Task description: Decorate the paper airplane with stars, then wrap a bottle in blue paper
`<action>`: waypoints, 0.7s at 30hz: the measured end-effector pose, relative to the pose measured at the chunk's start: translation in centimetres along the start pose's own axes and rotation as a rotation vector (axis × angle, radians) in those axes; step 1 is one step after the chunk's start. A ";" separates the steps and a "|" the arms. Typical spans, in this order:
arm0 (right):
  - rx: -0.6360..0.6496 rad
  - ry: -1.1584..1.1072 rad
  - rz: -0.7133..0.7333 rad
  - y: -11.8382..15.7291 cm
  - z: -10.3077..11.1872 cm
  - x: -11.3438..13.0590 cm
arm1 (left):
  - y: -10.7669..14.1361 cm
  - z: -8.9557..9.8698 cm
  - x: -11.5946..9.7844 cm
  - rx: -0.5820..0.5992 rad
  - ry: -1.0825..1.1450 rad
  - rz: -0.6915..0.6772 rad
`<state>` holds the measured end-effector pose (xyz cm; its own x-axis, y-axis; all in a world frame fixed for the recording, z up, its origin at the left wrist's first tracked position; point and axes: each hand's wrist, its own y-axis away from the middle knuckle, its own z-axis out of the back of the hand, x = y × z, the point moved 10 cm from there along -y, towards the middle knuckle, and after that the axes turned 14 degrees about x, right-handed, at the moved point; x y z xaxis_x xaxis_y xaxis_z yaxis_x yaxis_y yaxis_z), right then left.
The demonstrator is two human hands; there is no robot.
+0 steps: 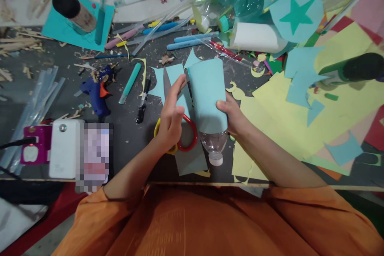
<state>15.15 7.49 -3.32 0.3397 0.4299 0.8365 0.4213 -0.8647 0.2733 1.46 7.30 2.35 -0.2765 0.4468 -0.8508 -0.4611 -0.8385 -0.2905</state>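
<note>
My right hand (pixel 234 114) grips a clear plastic bottle (pixel 213 142) wrapped in light blue paper (pixel 208 92), its thumb pressed on the paper. The bottle's white cap (pixel 216 159) points towards me. To the left of it, my left hand (pixel 172 118) is raised with its fingers stretched out, apart from the bottle and holding nothing. Beneath that hand lies a pair of scissors (pixel 192 144) with red and yellow handles, partly hidden by it. Cut light blue paper scraps (pixel 175 74) lie around the blades.
A blue glue gun (pixel 96 94), a teal marker (pixel 130 84) and a black pen (pixel 143 102) lie to the left. Yellow paper sheets (pixel 270 124) cover the right side. Paper-wrapped bottles (pixel 252 0) and a white roll (pixel 258 37) stand at the back. A white power bank (pixel 64 152) sits front left.
</note>
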 end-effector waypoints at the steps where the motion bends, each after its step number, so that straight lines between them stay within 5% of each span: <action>1: 0.005 0.005 0.003 0.0 0.0 0.0 | -0.1 -0.3 0.0 0.045 -0.022 0.006; 4: 0.013 0.015 0.021 0.0 0.0 0.1 | -0.2 -0.8 -0.1 0.154 -0.089 0.016; 11: 0.032 0.035 0.009 0.2 -0.3 0.2 | 0.3 -1.1 -0.4 0.186 -0.162 -0.011; 21: 0.046 0.057 -0.007 0.2 0.0 -0.1 | -0.2 0.5 -1.4 0.030 -0.270 -0.042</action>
<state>15.14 7.30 -3.34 0.2886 0.4193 0.8607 0.4623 -0.8483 0.2583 1.49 7.01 3.83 -0.4694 0.5515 -0.6896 -0.5004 -0.8096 -0.3068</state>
